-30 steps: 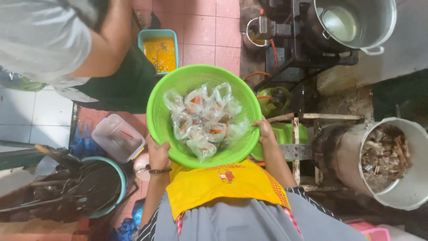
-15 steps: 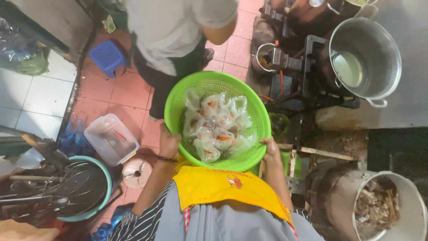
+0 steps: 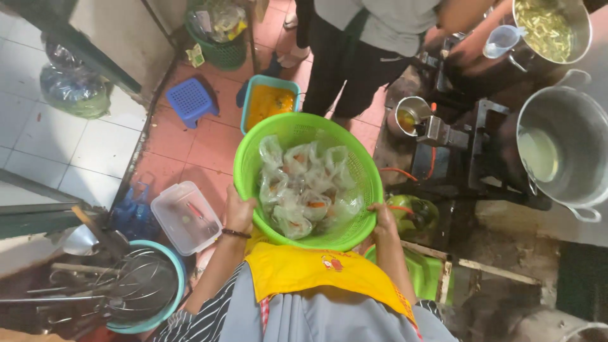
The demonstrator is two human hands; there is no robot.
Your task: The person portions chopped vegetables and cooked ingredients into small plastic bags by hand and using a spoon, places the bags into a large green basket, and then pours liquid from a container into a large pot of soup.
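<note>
Head view showed your left hand [image 3: 239,212] clamped on the green basket [image 3: 354,164] rim at eight o'clock, your right hand [image 3: 384,223] gripping at four. Tied plastic bags [image 3: 304,187] filled it, held above your yellow apron [image 3: 297,272].

Green basket [image 3: 308,180] of bagged food carried forward; other person [image 3: 373,38] now farther ahead, teal tub [image 3: 271,101] and blue stool [image 3: 192,100] appear.
</note>
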